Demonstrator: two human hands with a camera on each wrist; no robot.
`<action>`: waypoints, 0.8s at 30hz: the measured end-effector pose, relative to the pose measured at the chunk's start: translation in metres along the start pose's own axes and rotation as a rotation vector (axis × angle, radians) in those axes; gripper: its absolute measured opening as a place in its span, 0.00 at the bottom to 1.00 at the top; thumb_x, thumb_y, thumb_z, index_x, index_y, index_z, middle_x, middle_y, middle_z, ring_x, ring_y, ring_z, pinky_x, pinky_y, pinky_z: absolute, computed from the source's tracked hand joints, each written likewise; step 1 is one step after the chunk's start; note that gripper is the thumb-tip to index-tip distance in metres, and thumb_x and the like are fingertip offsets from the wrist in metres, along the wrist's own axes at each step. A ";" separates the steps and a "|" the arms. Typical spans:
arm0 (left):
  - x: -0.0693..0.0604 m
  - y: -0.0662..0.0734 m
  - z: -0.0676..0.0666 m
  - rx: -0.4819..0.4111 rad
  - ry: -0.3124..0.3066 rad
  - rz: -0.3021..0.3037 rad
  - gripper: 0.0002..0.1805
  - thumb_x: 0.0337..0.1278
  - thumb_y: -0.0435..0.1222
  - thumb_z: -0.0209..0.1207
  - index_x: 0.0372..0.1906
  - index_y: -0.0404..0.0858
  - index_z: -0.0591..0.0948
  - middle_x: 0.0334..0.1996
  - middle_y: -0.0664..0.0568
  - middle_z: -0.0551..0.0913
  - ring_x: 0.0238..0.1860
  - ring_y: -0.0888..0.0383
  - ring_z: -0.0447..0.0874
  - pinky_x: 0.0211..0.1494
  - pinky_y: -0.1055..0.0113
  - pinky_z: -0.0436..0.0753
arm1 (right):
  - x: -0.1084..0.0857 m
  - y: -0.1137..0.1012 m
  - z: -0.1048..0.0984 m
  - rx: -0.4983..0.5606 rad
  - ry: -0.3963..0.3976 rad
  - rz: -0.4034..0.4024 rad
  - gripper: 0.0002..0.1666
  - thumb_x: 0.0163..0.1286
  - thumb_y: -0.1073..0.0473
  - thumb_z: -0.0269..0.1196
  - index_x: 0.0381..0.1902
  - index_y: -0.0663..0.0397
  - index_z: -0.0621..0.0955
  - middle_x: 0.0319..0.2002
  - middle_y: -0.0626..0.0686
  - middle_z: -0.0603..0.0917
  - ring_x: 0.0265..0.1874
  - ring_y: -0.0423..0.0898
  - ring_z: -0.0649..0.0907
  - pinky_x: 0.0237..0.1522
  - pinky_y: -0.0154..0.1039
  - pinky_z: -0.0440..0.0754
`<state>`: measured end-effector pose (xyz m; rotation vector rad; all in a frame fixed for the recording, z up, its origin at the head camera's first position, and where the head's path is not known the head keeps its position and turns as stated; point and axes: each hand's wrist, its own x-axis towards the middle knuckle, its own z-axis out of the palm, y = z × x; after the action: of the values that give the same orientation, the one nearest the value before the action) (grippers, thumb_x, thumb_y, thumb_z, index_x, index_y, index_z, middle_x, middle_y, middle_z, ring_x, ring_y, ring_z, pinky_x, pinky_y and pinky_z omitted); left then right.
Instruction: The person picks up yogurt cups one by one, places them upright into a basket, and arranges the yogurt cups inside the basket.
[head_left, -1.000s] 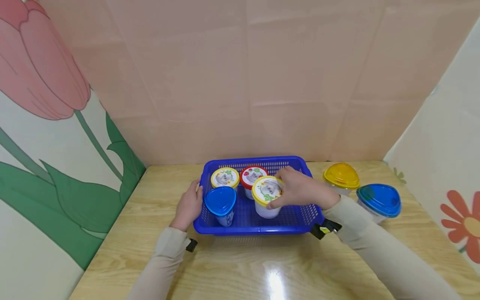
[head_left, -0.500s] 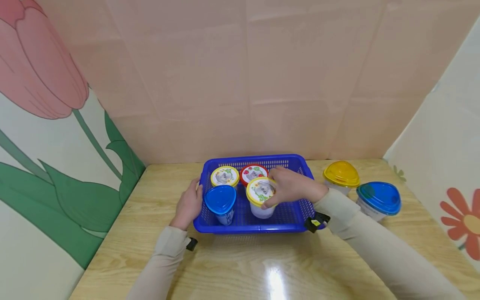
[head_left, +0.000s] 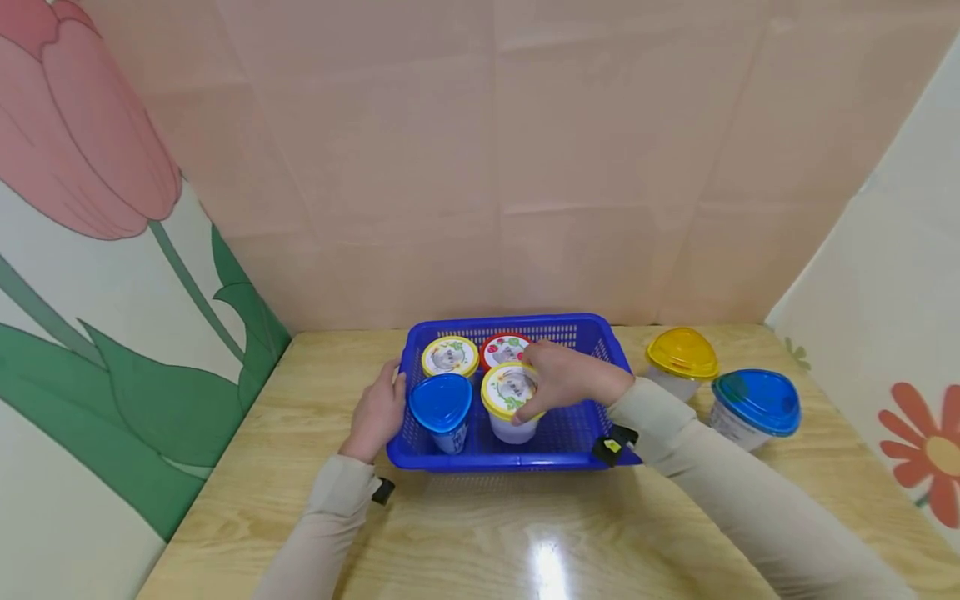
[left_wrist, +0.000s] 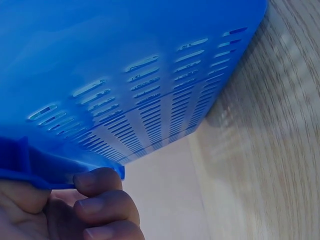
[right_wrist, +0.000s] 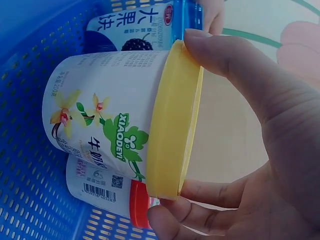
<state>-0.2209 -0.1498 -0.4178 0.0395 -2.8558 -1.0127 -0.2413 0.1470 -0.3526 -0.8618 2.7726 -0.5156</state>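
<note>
A blue plastic basket [head_left: 577, 459] stands on the table, its left rim held by my left hand [head_left: 377, 412]. In the left wrist view, curled fingers [left_wrist: 112, 207] grip that rim from below. My right hand [head_left: 573, 377] pinches the yellow lid of a white yogurt cup [right_wrist: 107, 107] between thumb and fingers, upright inside the basket's front middle. Whether its base touches the basket floor I cannot tell. Around it in the basket are a blue-lidded cup [head_left: 442, 402] at front left, another yellow-lidded cup [head_left: 450, 357] at back left, and a red-lidded cup [head_left: 504, 346] behind.
Right of the basket, a yellow-lidded tub [head_left: 682, 354] and a blue-lidded tub [head_left: 756, 404] stand on the wooden table [head_left: 480, 533]. A pinkish covered wall [head_left: 495, 167] rises behind, with flower-patterned walls on both sides.
My right hand has carried the yellow-lidded cup leftward and slightly toward the basket's front, closer to the blue-lidded cup. The left hand has stayed on the rim.
</note>
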 end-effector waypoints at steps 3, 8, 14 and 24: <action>0.000 0.000 0.000 0.004 0.002 -0.002 0.26 0.80 0.44 0.40 0.73 0.36 0.66 0.57 0.33 0.80 0.53 0.35 0.83 0.50 0.40 0.80 | 0.002 -0.001 0.002 -0.005 -0.007 0.001 0.49 0.40 0.35 0.79 0.51 0.64 0.78 0.41 0.54 0.79 0.41 0.48 0.76 0.47 0.46 0.78; -0.001 -0.001 0.001 0.003 0.003 0.000 0.26 0.80 0.44 0.40 0.73 0.37 0.66 0.57 0.33 0.81 0.53 0.35 0.83 0.51 0.40 0.80 | 0.006 -0.001 0.006 -0.025 -0.023 0.029 0.46 0.38 0.34 0.79 0.47 0.61 0.78 0.41 0.54 0.78 0.39 0.47 0.76 0.46 0.45 0.77; -0.001 -0.002 0.003 0.010 0.015 0.013 0.26 0.80 0.44 0.41 0.72 0.36 0.67 0.56 0.33 0.81 0.52 0.34 0.83 0.50 0.40 0.80 | 0.007 -0.003 0.008 -0.012 -0.041 0.031 0.44 0.38 0.35 0.80 0.43 0.59 0.77 0.38 0.52 0.77 0.38 0.47 0.75 0.45 0.44 0.77; 0.001 -0.001 0.002 0.017 0.020 0.014 0.26 0.80 0.44 0.40 0.72 0.37 0.67 0.55 0.32 0.82 0.51 0.35 0.83 0.48 0.40 0.80 | 0.009 -0.008 0.009 0.008 -0.065 0.033 0.44 0.38 0.36 0.80 0.44 0.58 0.77 0.37 0.50 0.77 0.36 0.46 0.76 0.42 0.42 0.77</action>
<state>-0.2226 -0.1491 -0.4201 0.0310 -2.8430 -0.9803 -0.2424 0.1331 -0.3582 -0.8143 2.7190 -0.4844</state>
